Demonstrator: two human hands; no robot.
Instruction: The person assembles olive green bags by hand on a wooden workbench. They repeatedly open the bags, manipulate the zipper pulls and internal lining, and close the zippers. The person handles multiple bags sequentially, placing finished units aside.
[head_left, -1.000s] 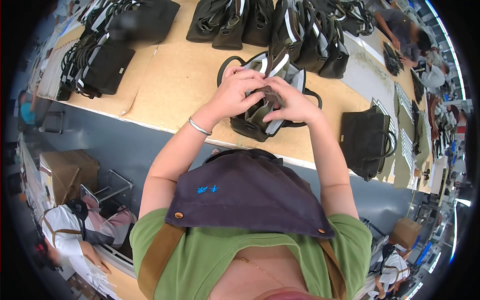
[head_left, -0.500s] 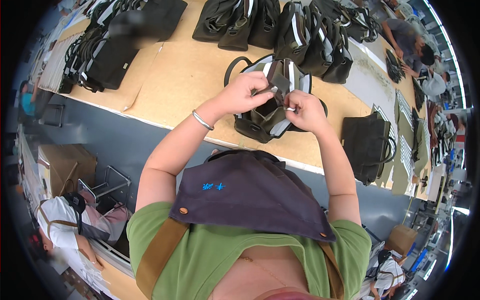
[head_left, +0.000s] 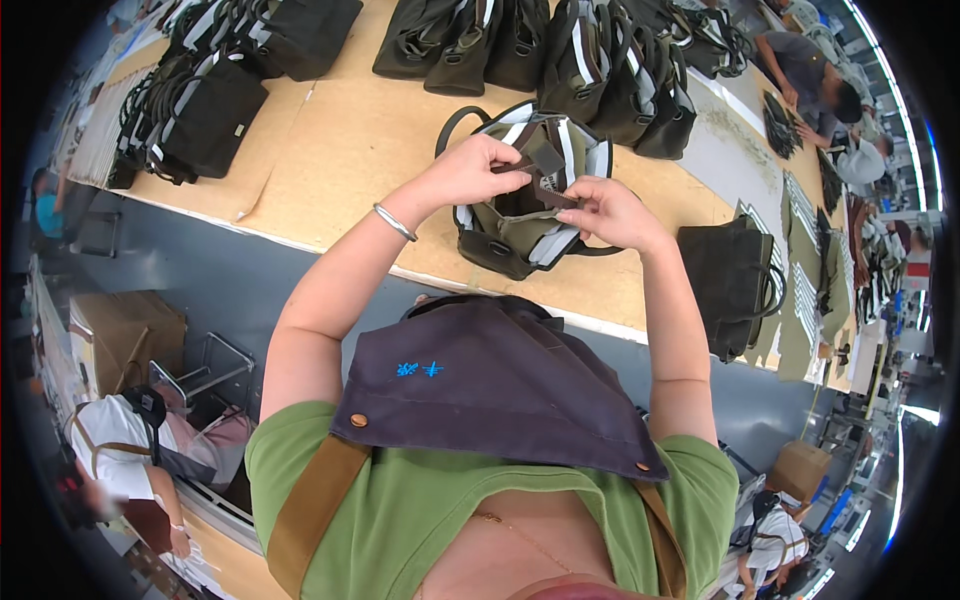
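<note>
Fingers of the left hand (head_left: 478, 170) and right hand (head_left: 610, 212) pinch a dark strap (head_left: 545, 165) over the open bag (head_left: 520, 205) standing on the table (head_left: 340, 150), where a hard tug could tip the bag over.

Bare bench (head_left: 330, 160) left of my open bag (head_left: 525, 215), room to pass. Far edge blocked by bag row (head_left: 560, 50); dark tote (head_left: 735, 280) crowds right edge.

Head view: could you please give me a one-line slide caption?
Both hands, left and right, pinch a strap over an open olive bag on a workbench.
</note>
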